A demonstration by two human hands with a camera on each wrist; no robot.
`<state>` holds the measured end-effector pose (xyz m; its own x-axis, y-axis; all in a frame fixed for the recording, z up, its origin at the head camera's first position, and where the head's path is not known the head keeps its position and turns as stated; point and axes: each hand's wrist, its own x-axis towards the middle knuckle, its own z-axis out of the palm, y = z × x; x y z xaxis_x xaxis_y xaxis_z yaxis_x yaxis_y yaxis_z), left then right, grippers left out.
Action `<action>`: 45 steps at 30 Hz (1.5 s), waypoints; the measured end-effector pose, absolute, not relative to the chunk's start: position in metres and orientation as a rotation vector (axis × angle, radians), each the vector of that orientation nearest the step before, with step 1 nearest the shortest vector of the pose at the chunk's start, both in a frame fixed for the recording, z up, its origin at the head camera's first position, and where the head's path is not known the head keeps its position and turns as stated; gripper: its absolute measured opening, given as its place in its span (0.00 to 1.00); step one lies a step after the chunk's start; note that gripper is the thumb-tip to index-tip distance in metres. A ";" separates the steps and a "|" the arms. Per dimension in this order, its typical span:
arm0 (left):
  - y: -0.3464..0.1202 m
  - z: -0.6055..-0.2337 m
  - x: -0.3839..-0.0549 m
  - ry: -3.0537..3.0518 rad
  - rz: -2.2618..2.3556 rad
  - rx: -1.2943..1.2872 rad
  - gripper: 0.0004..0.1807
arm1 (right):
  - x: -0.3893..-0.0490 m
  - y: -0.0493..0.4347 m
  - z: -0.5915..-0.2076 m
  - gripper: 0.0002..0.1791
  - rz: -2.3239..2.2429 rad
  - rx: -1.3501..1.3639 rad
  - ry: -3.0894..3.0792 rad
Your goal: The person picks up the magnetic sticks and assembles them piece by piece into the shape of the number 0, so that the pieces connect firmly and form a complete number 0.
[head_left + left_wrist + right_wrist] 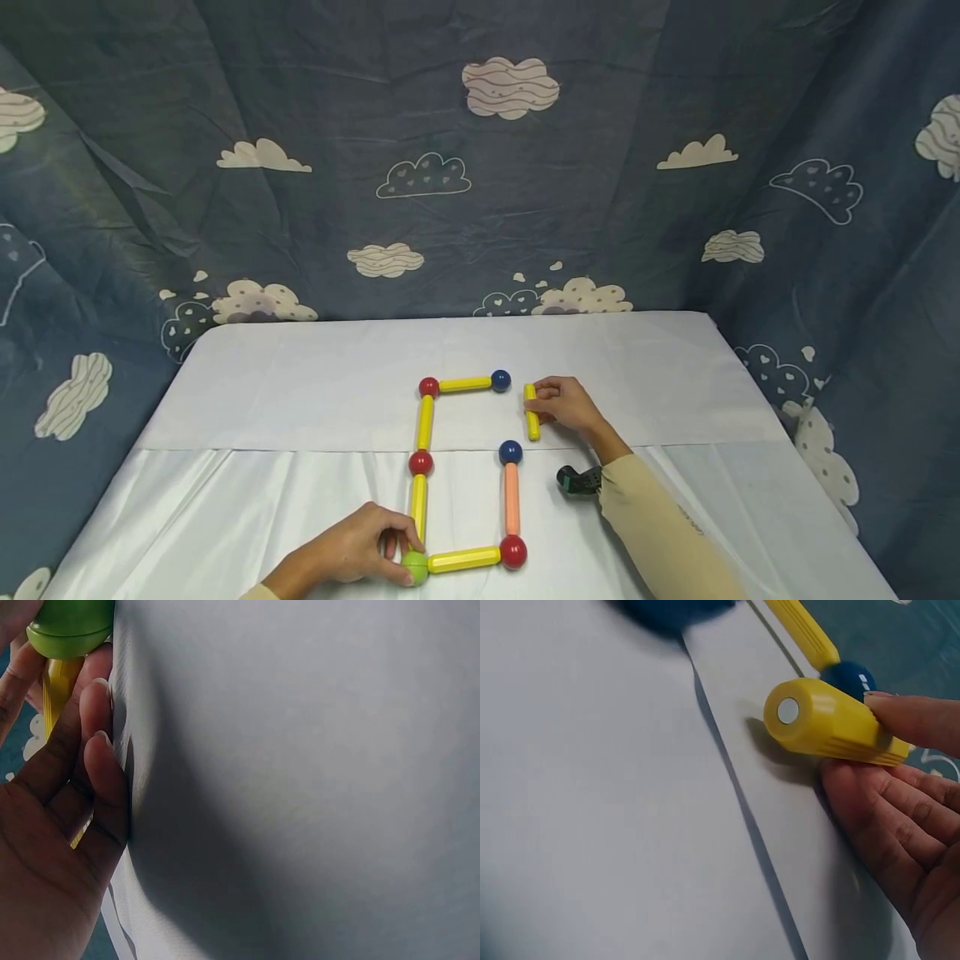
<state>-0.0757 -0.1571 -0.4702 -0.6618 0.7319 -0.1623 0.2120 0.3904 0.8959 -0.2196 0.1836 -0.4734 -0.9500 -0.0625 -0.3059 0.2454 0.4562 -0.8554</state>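
My left hand [367,546] pinches a green ball [415,567] between thumb and fingers at the near left corner of a frame of magnetic sticks and balls. A yellow stick [463,559] runs from that ball to a red ball [513,552], where a pink stick [512,500] leads up to a blue ball [511,452]. To the right of the frame, my right hand [568,403] holds a loose yellow magnetic stick [532,412] by pinching it. Its lower end, with a silvery disc [788,711], points at the right wrist camera. The stick touches neither blue ball.
Along the left side, yellow sticks join two red balls [421,462]. At the far side a yellow stick [465,384] ends in another blue ball [500,381]. A dark device [579,481] sits at the right sleeve. A white cloth [300,383] covers the table; a cloud-patterned curtain [420,83] hangs behind.
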 end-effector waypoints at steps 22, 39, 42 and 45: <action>-0.156 -0.469 -0.076 2.113 1.227 0.797 0.12 | -0.221 0.145 -0.482 0.19 -1.579 0.179 2.306; -0.157 -0.472 -0.076 2.107 1.239 0.821 0.12 | -0.219 0.143 -0.482 0.22 -1.508 0.183 2.366; -0.157 -0.472 -0.076 2.108 1.237 0.820 0.12 | -0.218 0.143 -0.483 0.23 -1.492 0.178 2.383; -0.157 -0.471 -0.075 2.107 1.234 0.811 0.12 | -0.218 0.143 -0.483 0.23 -1.490 0.180 2.388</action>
